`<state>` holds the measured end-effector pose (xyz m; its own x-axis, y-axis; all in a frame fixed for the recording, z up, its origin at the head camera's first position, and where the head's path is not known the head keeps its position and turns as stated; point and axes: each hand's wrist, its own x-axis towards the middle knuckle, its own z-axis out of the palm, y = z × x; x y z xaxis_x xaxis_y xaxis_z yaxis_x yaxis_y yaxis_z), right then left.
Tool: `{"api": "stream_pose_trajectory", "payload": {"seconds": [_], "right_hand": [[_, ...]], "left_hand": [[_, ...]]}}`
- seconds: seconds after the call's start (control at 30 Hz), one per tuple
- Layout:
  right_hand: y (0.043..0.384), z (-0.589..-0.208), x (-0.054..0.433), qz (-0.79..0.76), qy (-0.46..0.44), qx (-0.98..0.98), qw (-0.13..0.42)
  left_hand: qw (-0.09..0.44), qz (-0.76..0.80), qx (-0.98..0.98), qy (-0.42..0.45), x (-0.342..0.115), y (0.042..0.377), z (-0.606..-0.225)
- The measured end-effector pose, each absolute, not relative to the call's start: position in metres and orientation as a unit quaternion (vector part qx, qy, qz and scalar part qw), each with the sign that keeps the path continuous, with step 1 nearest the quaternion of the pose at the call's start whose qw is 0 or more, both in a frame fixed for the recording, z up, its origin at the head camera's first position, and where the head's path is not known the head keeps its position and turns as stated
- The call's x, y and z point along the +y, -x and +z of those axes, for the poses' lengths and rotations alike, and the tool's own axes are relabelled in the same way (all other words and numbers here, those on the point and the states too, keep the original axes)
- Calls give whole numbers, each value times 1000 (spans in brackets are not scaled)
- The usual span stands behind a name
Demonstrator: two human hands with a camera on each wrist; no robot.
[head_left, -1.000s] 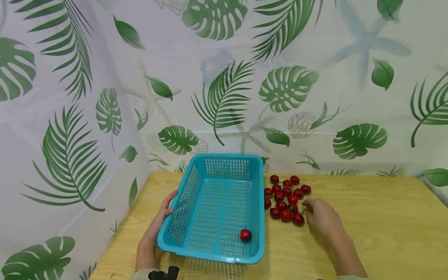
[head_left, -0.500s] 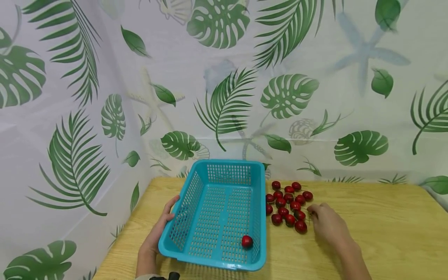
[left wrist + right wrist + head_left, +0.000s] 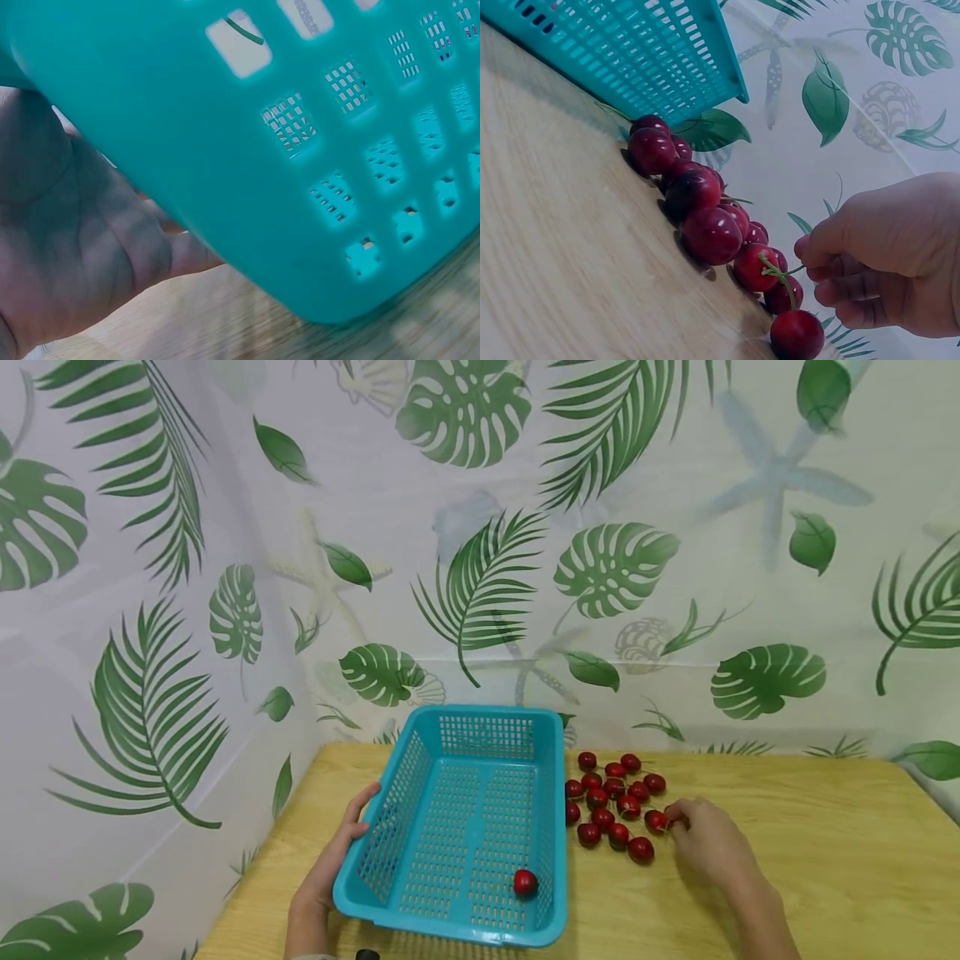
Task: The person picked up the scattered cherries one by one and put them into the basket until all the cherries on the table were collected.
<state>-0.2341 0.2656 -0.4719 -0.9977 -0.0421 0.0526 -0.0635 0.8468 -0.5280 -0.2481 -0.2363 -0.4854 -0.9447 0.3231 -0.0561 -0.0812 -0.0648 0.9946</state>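
Printed cloth [image 3: 480,602] filled the upper half of the head view, its green leaves, shells and pale starfish (the only print there was) running across the back and folding round at the left. A turquoise basket [image 3: 476,831] with slotted walls stood at the centre bottom, and the loose cherries [image 3: 613,787] lay to its right, the nearest just beside its wall. One cherry [image 3: 525,883] sat in the basket's lower right corner. Right of centre, the right hand [image 3: 708,839] had its grip closed at the fingertips, pinching the stem of an outer cherry [image 3: 656,821] on the near right edge of the cluster. The left hand [image 3: 330,856] touched the basket's left side; I could not tell whether its grip curled round the rim. Beneath lay a yellowish wood-grain tabletop [image 3: 825,860], and a small dark object [image 3: 367,954] showed at the bottom edge.
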Motion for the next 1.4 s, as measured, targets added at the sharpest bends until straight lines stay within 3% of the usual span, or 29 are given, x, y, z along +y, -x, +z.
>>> {"api": "stream_pose_trajectory", "payload": {"seconds": [0.5, 1.07, 1.4], "right_hand": [[224, -461, 260, 302, -83, -947, 66], [219, -450, 255, 295, -83, -948, 88], [208, -433, 233, 308, -84, -934, 161]], "left_hand": [[145, 720, 674, -77, -237, 244, -487], [149, 721, 671, -86, -237, 242, -486], [152, 721, 670, -95, -237, 242, -487]]}}
